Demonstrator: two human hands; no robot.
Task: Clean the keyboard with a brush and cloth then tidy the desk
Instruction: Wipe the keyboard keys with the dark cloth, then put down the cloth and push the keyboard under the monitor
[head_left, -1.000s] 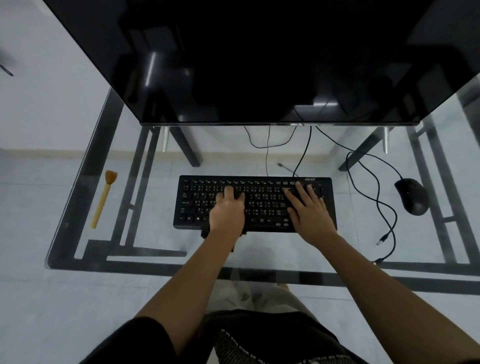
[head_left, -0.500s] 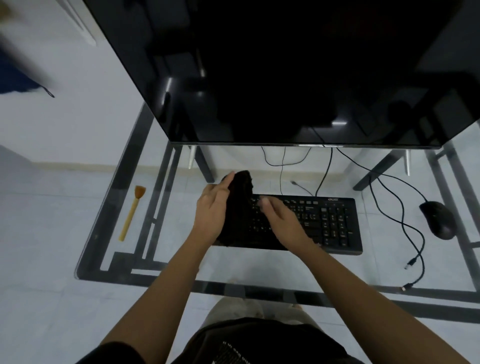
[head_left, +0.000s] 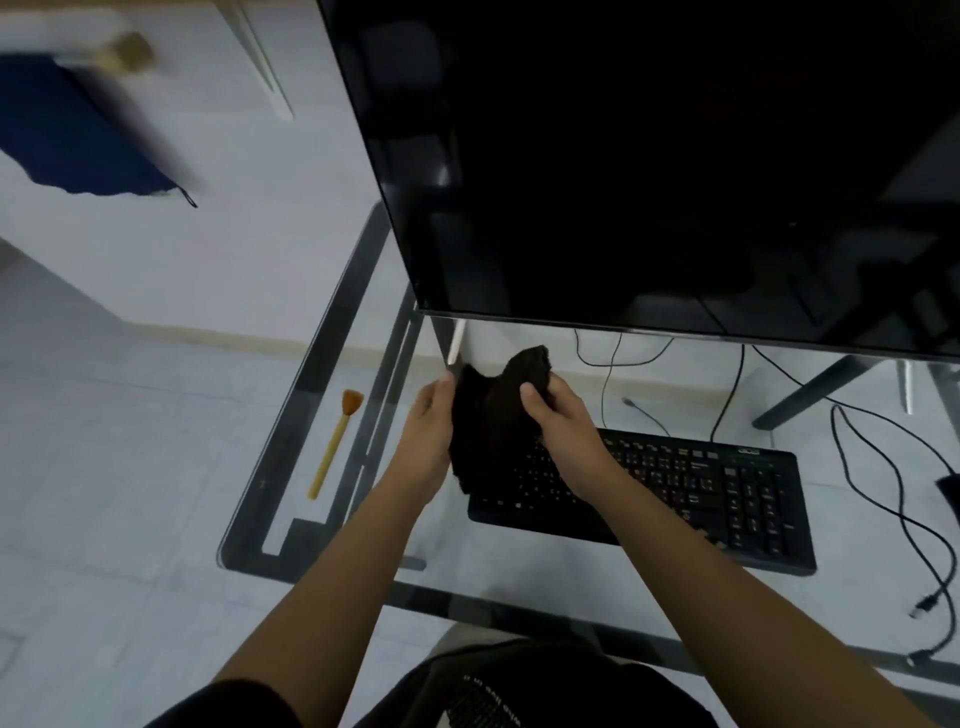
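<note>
A dark cloth (head_left: 493, 415) hangs in the air above the left end of the black keyboard (head_left: 701, 493), held between both hands. My left hand (head_left: 428, 431) grips its left edge and my right hand (head_left: 561, 421) pinches its upper right part. The keyboard lies flat on the glass desk (head_left: 291, 467). A small brush (head_left: 335, 441) with a yellow handle and orange bristles lies on the desk near the left edge, apart from both hands.
A large dark monitor (head_left: 649, 166) stands over the back of the desk. Black cables (head_left: 883, 493) loop on the right, with loose plugs near the front edge. A mouse (head_left: 950, 493) is cut off at the right border. A blue cloth (head_left: 78, 135) hangs at the upper left.
Both hands left the keys, and the cloth came up off the keyboard's left end. The right hand moved up to take its top. The view swung left.
</note>
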